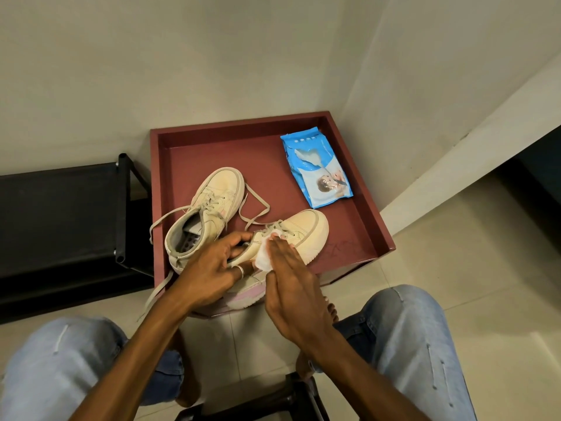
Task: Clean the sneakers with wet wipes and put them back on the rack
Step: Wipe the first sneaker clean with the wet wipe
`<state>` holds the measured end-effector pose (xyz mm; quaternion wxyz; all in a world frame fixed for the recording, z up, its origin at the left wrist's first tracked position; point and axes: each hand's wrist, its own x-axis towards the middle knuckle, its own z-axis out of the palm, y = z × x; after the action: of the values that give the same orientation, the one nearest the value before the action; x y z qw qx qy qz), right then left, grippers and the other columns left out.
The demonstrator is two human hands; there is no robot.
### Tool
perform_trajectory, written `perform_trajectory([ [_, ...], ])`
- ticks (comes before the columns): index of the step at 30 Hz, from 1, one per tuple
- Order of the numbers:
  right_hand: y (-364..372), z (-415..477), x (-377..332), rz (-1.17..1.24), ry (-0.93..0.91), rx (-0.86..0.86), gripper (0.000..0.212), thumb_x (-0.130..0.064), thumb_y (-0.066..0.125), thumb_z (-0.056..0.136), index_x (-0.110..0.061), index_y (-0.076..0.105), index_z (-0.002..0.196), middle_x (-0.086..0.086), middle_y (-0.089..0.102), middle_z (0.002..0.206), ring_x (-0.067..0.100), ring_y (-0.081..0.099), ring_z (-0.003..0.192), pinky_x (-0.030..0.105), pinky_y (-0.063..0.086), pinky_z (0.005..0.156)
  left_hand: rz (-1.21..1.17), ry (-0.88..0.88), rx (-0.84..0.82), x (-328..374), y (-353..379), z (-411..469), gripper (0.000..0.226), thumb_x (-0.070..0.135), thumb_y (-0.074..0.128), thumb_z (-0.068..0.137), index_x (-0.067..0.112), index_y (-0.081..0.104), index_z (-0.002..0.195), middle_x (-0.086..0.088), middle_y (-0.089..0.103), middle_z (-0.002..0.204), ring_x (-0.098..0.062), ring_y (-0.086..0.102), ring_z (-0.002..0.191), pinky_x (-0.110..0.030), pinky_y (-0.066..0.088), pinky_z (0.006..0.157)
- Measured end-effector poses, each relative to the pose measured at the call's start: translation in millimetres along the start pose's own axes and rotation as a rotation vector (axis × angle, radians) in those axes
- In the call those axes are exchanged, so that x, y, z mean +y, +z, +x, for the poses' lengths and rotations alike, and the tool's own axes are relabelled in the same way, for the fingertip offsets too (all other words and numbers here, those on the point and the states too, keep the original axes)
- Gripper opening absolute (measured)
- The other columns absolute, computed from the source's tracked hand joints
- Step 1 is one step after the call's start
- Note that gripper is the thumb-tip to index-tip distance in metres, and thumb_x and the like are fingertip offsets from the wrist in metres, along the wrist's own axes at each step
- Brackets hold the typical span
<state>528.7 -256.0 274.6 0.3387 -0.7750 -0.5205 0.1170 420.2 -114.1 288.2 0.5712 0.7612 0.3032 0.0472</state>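
Two cream sneakers lie on a dark red tray-top table (212, 147). The far sneaker (212, 202) points away, its laces loose. The near sneaker (306, 232) lies tilted, toe to the right. My left hand (209, 271) grips this sneaker at its collar and heel. My right hand (291, 284) presses a white wet wipe (263, 256) against the sneaker's side with straight fingers. A blue pack of wet wipes (315, 168) lies at the table's far right, a wipe sticking out of its opening.
A black shoe rack (60, 220) stands left of the table against the wall. My knees in light jeans frame the bottom of the view. A dark stool edge (273, 402) shows below. Pale tiled floor lies to the right.
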Motion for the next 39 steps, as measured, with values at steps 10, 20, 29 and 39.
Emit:
perform_trajectory([
  [10, -2.1, 2.5, 9.4, -0.231, 0.023, -0.025, 0.055, -0.017, 0.036, 0.092, 0.005, 0.051, 0.139, 0.023, 0.053, 0.143, 0.034, 0.049, 0.136, 0.047, 0.037, 0.115, 0.045, 0.0, 0.006, 1.2, 2.2, 0.3, 0.043, 0.01, 0.071, 0.091, 0.031, 0.058, 0.126, 0.02, 0.072, 0.117, 0.003, 0.064, 0.113, -0.032, 0.052, 0.101],
  [20, -11.2, 0.9, 22.7, -0.404, -0.089, -0.146, 0.056, -0.02, 0.032, 0.094, 0.003, 0.047, 0.143, 0.02, 0.048, 0.149, 0.033, 0.042, 0.142, 0.045, 0.029, 0.118, 0.045, -0.036, 0.024, -4.9, -2.5, 2.7, 0.052, 0.031, 0.073, 0.088, 0.03, 0.054, 0.137, 0.013, 0.066, 0.13, -0.004, 0.06, 0.123, -0.041, 0.05, 0.105],
  [29, -13.4, 6.5, 29.1, -0.466, 0.018, -0.103, 0.056, -0.022, 0.031, 0.094, 0.003, 0.049, 0.141, 0.022, 0.051, 0.145, 0.034, 0.042, 0.142, 0.044, 0.025, 0.118, 0.071, -0.034, 0.027, 0.1, 3.9, 2.1, 0.042, 0.019, 0.072, 0.091, 0.04, 0.054, 0.122, 0.03, 0.065, 0.113, 0.015, 0.06, 0.109, -0.022, 0.051, 0.097],
  [39, -19.2, 1.1, 30.0, -0.45, -0.036, -0.12, 0.058, -0.024, 0.032, 0.092, 0.001, 0.051, 0.141, 0.019, 0.052, 0.146, 0.034, 0.042, 0.141, 0.05, 0.035, 0.116, 0.091, -0.035, 0.021, -2.0, 2.4, 2.8, 0.046, 0.023, 0.073, 0.091, 0.033, 0.053, 0.131, 0.023, 0.062, 0.125, 0.003, 0.057, 0.123, -0.027, 0.049, 0.102],
])
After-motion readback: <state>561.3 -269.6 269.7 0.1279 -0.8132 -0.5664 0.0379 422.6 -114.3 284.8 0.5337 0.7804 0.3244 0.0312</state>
